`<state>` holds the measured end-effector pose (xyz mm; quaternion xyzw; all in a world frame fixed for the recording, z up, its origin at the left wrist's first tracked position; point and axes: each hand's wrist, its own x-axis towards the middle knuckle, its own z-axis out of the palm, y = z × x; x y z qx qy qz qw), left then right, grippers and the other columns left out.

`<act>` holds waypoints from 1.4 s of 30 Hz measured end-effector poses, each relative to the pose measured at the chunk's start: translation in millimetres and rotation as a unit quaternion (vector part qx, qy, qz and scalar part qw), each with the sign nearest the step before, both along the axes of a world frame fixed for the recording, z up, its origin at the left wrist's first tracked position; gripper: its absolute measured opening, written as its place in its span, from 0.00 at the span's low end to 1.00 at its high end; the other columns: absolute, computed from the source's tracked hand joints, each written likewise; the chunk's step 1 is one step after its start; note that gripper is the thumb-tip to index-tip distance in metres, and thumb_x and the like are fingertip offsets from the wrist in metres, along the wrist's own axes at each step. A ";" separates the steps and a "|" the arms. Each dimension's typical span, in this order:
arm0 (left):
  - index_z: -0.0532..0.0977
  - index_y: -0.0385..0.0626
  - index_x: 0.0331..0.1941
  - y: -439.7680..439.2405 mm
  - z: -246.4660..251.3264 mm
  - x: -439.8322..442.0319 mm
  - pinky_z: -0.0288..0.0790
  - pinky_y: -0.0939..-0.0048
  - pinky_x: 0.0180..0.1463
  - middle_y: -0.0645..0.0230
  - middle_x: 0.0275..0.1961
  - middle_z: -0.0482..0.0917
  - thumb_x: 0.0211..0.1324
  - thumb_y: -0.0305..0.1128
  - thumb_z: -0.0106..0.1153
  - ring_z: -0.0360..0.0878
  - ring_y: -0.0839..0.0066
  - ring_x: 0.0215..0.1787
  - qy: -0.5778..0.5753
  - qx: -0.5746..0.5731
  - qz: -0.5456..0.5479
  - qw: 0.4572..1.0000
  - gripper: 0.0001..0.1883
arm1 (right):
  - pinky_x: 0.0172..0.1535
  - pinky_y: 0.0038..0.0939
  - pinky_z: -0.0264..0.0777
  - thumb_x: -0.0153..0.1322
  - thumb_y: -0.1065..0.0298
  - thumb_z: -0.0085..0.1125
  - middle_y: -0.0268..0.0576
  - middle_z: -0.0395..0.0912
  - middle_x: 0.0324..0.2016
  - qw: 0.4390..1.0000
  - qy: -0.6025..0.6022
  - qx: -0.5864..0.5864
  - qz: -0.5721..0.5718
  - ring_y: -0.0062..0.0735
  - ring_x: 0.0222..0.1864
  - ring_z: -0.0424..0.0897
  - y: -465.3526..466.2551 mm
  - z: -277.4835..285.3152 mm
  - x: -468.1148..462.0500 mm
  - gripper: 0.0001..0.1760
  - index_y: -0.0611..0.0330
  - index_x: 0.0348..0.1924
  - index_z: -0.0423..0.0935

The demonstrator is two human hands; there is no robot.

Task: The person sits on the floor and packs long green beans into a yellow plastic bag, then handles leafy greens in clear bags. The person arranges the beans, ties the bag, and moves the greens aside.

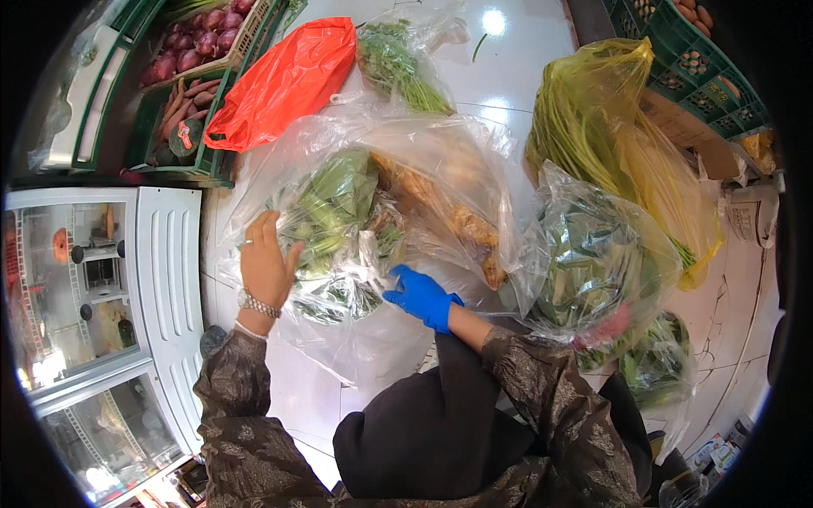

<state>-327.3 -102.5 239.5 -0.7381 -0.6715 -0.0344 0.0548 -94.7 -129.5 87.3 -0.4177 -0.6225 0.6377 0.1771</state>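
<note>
A large clear plastic bag [336, 355] lies before me on the tiled floor. Inside it are green leafy vegetables [333, 190] and, to their right, brownish-orange knobbly produce [470, 222], blurred by the film. My left hand [265, 257], bare with a metal watch and a ring, rests at the bag's left side beside the greens, fingers extended and thumb apart. My right hand [420, 297] wears a blue glove. Its bent fingers reach over the film beside a small white-wrapped bundle [367, 251]; whether they pinch anything cannot be made out.
A red plastic bag [292, 82] and bagged herbs [406, 70] lie beyond. Rightward sit a yellow bag of long green stalks [584, 120] and bagged leafy greens [597, 267]. Crates of red onions [197, 41] and sweet potatoes [190, 101] stand upper left, above a white glass-door cabinet [171, 286].
</note>
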 end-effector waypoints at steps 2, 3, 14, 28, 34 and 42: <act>0.70 0.40 0.54 4.1 -8.8 -18.8 0.65 0.53 0.55 0.53 0.53 0.76 0.55 0.38 0.61 0.73 0.56 0.55 0.097 -0.061 0.053 0.992 0.24 | 0.49 0.38 0.70 0.73 0.58 0.55 0.56 0.78 0.43 0.996 0.065 -0.042 0.034 0.53 0.44 0.78 1.5 3.6 5.4 0.19 0.65 0.49 0.73; 0.72 0.41 0.52 1.2 -13.0 -37.2 0.65 0.52 0.55 0.53 0.50 0.78 0.57 0.39 0.59 0.74 0.55 0.52 0.147 -0.094 0.082 0.981 0.22 | 0.48 0.38 0.71 0.73 0.58 0.54 0.56 0.79 0.41 0.994 0.102 -0.024 0.027 0.53 0.43 0.79 3.1 20.0 4.2 0.19 0.65 0.49 0.74; 0.78 0.48 0.46 21.2 -50.9 -92.4 0.65 0.53 0.58 0.55 0.50 0.79 0.54 0.34 0.60 0.73 0.52 0.53 0.058 -0.045 -0.013 0.997 0.15 | 0.38 0.25 0.70 0.74 0.66 0.55 0.38 0.76 0.32 0.874 0.473 -0.115 -0.015 0.20 0.34 0.73 38.2 221.5 91.2 0.09 0.64 0.42 0.72; 0.72 0.29 0.38 30.1 -94.5 -114.6 0.64 0.55 0.49 0.47 0.43 0.76 0.54 0.30 0.42 0.69 0.47 0.41 0.059 -0.314 -0.071 0.945 0.15 | 0.33 0.32 0.73 0.67 0.73 0.53 0.47 0.79 0.25 0.694 0.558 0.333 -0.310 0.33 0.26 0.78 60.5 335.3 207.4 0.07 0.65 0.35 0.76; 0.72 0.38 0.27 -8.7 21.0 -23.9 0.65 0.75 0.36 0.67 0.29 0.75 0.49 0.23 0.42 0.69 0.77 0.28 -0.431 -0.237 0.066 0.868 0.07 | 0.29 0.27 0.73 0.69 0.70 0.50 0.40 0.79 0.23 0.771 0.424 0.286 -0.380 0.24 0.23 0.77 41.2 313.4 277.6 0.10 0.66 0.34 0.78; 0.73 0.29 0.46 -23.3 110.8 65.8 0.75 0.69 0.44 0.62 0.42 0.79 0.61 0.28 0.46 0.78 0.70 0.41 -0.629 0.015 0.089 0.772 0.15 | 0.26 0.27 0.72 0.69 0.72 0.48 0.43 0.78 0.19 0.760 0.435 0.363 -0.318 0.26 0.19 0.77 70.0 325.1 269.7 0.12 0.68 0.29 0.79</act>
